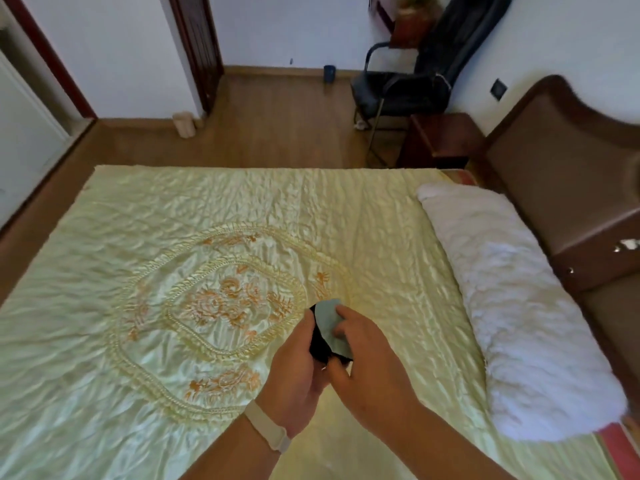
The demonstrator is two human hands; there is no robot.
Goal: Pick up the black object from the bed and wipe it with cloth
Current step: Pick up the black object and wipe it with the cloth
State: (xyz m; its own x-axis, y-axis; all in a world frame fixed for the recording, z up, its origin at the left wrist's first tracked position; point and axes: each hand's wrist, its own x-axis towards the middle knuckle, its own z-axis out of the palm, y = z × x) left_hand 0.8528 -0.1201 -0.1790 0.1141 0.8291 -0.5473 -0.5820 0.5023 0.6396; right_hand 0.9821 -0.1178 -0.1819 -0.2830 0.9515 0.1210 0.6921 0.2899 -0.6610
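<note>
The black object (320,344) is held up above the bed (138,237), mostly hidden between my two hands. My left hand (298,372) grips it from the left side. My right hand (363,362) presses a pale grey-green cloth (329,323) against its upper face, fingers on top of the cloth. Only a dark strip of the object shows beside and below the cloth. A white band sits on my left wrist.
The bed has a shiny pale-yellow quilt with orange embroidery. A long white pillow (512,306) lies along the right, against a brown headboard (571,188). Beyond the bed are a wooden floor, a dark nightstand (440,140) and a black chair (398,95).
</note>
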